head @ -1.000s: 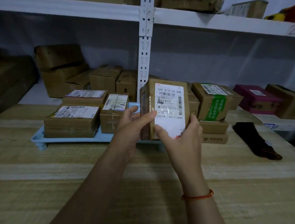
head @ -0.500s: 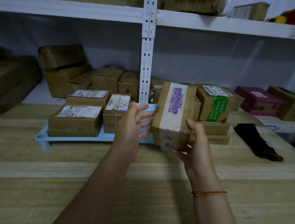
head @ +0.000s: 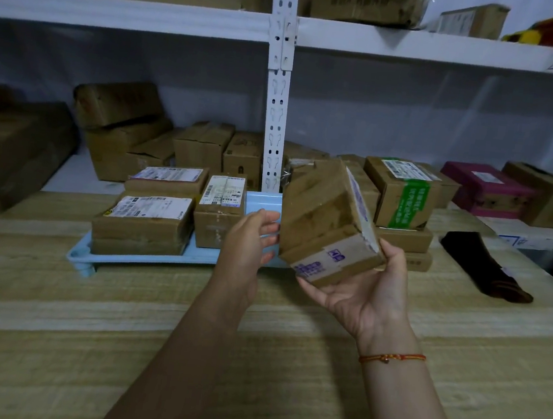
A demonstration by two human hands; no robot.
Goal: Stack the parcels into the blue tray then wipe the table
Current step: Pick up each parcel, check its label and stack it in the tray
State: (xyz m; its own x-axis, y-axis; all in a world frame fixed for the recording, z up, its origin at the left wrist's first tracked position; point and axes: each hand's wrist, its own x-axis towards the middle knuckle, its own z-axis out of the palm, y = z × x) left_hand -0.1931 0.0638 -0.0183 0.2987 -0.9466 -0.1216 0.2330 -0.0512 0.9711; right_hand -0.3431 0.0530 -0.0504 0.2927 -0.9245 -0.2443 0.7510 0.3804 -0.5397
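Right hand [head: 366, 297] palm up, fingers [head: 389, 256] curled round the lower corner of a brown parcel [head: 324, 220], carrying its weight from below. Parcel tilted, taped end toward camera, held in the air over the right end of the blue tray [head: 145, 258]. Left hand [head: 247, 240] open, holding nothing, fingers spread just beside the parcel's left face; probably there to steady or turn it. Tray's left half holds stacked labelled parcels [head: 144, 220]; the right half is bare, so likely the drop spot. More parcels wait on the counter [head: 46, 338] behind, among them a green-taped box [head: 404, 193]. Dark cloth [head: 482, 267] lies at right, probably for the wiping.
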